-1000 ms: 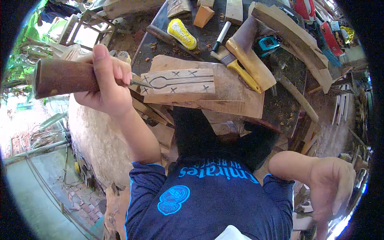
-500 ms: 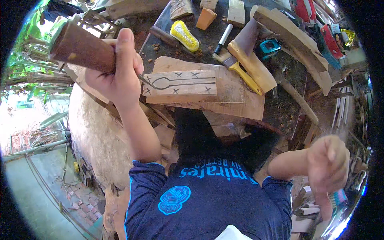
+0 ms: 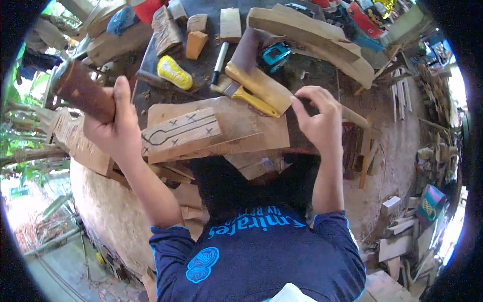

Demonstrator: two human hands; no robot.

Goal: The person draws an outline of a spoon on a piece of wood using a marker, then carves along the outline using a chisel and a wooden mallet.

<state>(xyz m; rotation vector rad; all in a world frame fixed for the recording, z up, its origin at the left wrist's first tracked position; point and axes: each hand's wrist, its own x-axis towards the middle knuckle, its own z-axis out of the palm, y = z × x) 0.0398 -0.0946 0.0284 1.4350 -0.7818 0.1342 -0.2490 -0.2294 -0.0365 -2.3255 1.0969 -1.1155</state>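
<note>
My left hand is closed on a dark wooden tool handle, raised at the left beside a pale board with black outlines and crosses drawn on it. The board lies on a larger wooden plank. The tool's blade cannot be made out. My right hand is open, fingers curved and apart, at the end of a tan and dark-brown wooden piece; I cannot tell whether it touches it. Beside that piece lie a yellow-handled brush and a white marker.
On the dark bench are a yellow scrubbing brush, a teal tool, wood blocks, a long curved timber and a red object. Offcuts lie at the lower right.
My right hand has risen from low at the right to the bench, beside the wooden piece. The view has shifted, and my left hand with the tool sits further left, away from the marked board.
</note>
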